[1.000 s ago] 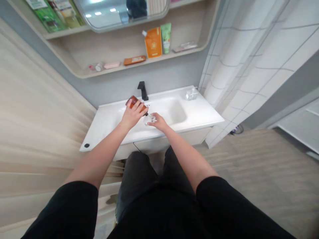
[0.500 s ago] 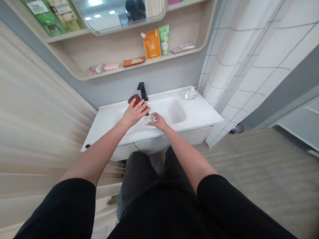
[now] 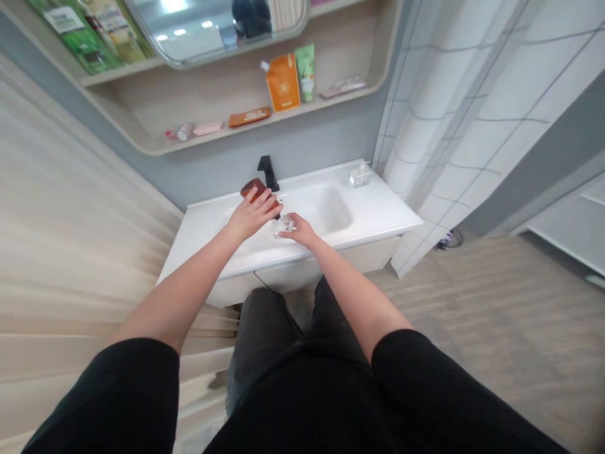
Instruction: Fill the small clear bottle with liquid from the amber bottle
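My left hand [image 3: 251,216] is wrapped round a reddish-brown bottle [image 3: 252,186], tilted with its base up to the left and its dark neck down to the right. Just under that neck, my right hand [image 3: 299,231] grips a small clear container [image 3: 282,227] by its right side. The neck meets or nearly meets the container's opening; I cannot tell whether they touch. Both are held over the white sink [image 3: 338,211]. Whether any liquid is flowing is too small to see. Behind the bottle stands the black faucet [image 3: 267,173].
Another clear container [image 3: 360,176] stands on the sink's back right corner. Above, a wall shelf [image 3: 155,142] bears an orange pouch [image 3: 283,85], a green tube [image 3: 305,72] and several small items, under a mirror [image 3: 212,25]. A pale curtain [image 3: 70,221] hangs at left.
The view has shifted slightly. Both hands keep the same hold, the brown bottle still tilted over the clear container.
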Demonstrator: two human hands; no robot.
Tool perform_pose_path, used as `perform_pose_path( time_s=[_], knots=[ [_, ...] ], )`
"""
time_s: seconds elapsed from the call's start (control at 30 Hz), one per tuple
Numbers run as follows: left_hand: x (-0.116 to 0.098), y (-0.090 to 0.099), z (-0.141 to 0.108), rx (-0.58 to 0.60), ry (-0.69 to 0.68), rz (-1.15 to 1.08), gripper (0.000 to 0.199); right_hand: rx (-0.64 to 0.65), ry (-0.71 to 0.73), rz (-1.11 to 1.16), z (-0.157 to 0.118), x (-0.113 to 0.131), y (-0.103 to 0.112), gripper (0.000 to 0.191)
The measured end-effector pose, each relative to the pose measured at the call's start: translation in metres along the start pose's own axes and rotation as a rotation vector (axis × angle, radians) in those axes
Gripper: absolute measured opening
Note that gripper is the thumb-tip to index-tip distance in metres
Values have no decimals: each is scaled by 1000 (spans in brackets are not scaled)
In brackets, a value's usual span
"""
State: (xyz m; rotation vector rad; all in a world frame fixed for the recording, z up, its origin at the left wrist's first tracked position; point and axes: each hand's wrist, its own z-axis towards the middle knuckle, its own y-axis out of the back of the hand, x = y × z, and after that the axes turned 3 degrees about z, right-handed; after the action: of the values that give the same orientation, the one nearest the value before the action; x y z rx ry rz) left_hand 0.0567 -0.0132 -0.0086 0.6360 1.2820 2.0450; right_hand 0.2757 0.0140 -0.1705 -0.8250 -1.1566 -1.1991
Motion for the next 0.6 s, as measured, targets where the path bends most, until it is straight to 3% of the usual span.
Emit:
perform_pose_path(
  time_s=[0.17,0.3,0.47,0.6],
  knots=[
    [-8,-12,-18,-99,158,59,53,3,-7,5,-1,2,0,78],
    [-17,-34,-43,-217,436,28,63,6,-13,8,-2,3,1,75],
    [-11,-73,-83,-440,912,-281,87,23,-6,15,-2,2,3,72],
    [1,-98,-111,-445,1115,-578,78,4,-8,-60,-4,6,5,68]
  ],
)
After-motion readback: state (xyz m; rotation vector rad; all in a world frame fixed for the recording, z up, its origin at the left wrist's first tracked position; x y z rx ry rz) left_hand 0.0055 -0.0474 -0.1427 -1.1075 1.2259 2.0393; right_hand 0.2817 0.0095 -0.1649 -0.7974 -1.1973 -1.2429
